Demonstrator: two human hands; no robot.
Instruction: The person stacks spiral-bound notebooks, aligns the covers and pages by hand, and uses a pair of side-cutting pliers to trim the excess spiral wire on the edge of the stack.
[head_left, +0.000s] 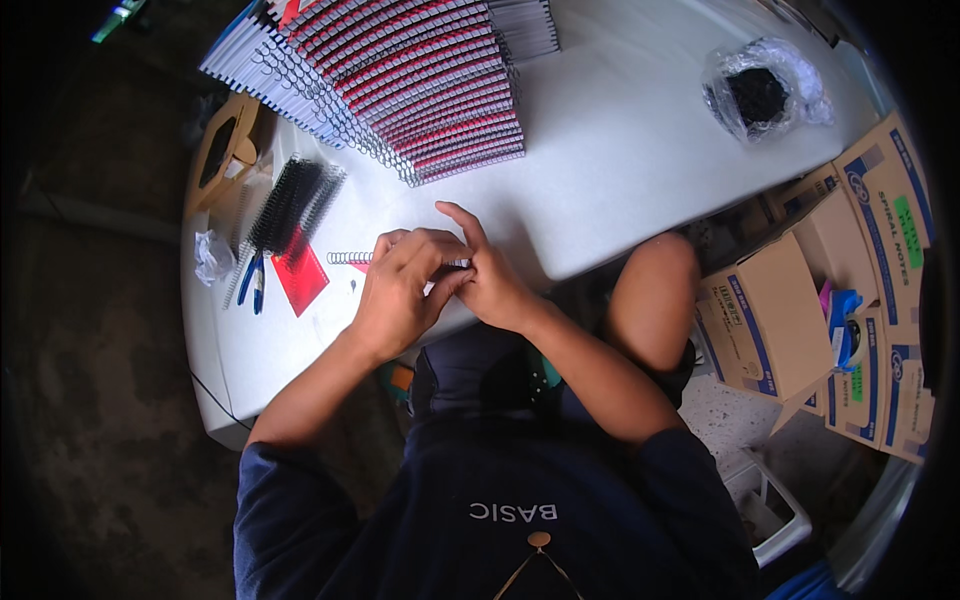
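Note:
A small spiral notebook [345, 259] with a pale wire coil and a bit of red cover lies at the table's near edge, mostly hidden under my hands. My left hand [405, 285] is closed over it, and the coil sticks out on its left side. Against it, my right hand [492, 283] pinches thumb and fingers together at the coil's right end, its index finger raised. What the right fingertips hold is hidden. Left of my hands lie a red cover sheet [302, 277], a bundle of black coils [292, 205] and blue-handled pliers [252, 282].
Tall rows of red spiral notebooks [430, 85] stand at the back of the white table [610, 150]. A clear plastic bag with black contents [757, 95] sits far right. Crumpled plastic [212, 257] and a cardboard box [225, 145] are left. Open cartons [765, 325] stand right.

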